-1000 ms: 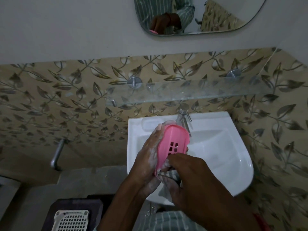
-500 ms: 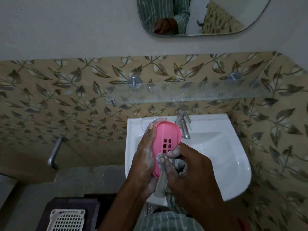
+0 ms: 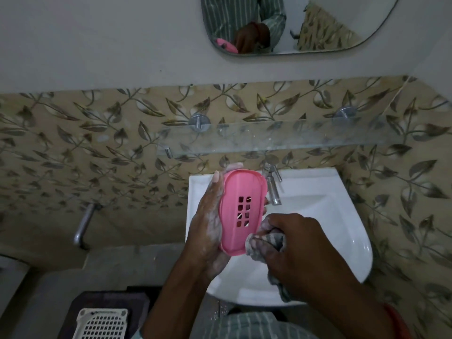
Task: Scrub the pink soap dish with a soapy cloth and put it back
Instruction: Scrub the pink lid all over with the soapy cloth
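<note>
While the lathered left hand [image 3: 210, 223] cradles the soap dish [image 3: 241, 211] and the right hand [image 3: 298, 248] grips the cloth [image 3: 266, 243], the slick dish could slip into the sink [image 3: 342, 216].

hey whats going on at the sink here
A person is washing a pink soap dish over a white washbasin. The left hand, covered in suds, grips the dish along its left edge and holds it up with its slotted base facing the camera. The right hand grips a bunched grey cloth pressed against the dish's lower right end. The tap shows no running water. The dish is not yet back in place.
</note>
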### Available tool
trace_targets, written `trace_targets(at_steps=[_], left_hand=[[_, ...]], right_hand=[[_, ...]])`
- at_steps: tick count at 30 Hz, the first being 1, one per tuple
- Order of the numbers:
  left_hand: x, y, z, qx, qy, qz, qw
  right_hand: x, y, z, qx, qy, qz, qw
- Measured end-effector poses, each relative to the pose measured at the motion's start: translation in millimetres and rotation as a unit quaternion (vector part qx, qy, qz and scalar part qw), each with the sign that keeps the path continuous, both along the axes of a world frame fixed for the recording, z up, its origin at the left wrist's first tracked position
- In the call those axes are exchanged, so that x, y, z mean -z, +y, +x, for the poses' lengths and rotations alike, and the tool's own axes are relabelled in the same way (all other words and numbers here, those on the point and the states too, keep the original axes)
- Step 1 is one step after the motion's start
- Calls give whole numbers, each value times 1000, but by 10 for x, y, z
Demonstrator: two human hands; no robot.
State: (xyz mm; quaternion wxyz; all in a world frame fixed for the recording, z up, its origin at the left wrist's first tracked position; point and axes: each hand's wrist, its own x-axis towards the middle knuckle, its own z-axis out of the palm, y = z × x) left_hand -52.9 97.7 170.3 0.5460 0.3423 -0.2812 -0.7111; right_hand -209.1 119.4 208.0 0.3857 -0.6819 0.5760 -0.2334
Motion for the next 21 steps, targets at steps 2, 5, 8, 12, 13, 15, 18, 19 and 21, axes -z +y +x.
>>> trace_targets(at_steps=[2, 5, 8, 12, 13, 15, 18, 19, 21], left_hand=[[12, -6, -30, -13, -3, 7, 1000], [18, 13, -87, -46, -41, -4, 998], [50, 49, -144, -102, -101, 5, 990], [29, 65, -141, -138, -141, -3, 980], [-4, 58, -136, -137, -133, 2, 982], [-37, 60, -134, -133, -102, 40, 985], [-21, 76, -130, -107, -40, 97, 989], [-16, 75, -111, -101, -17, 108, 989], [-7, 63, -70, -93, 22, 121, 988]], right_hand=[[18, 40, 44, -14, 2, -5, 1000], [84, 91, 136, -25, 38, -25, 999], [64, 144, 195, -42, 23, -24, 999], [68, 158, 223, -38, -25, -15, 999], [74, 155, 216, -41, -30, -22, 998], [95, 150, 197, -47, -26, -42, 998], [123, 173, 141, -36, -23, -48, 998], [123, 182, 128, -30, -16, -48, 998], [140, 170, 102, -7, 5, -56, 998]])
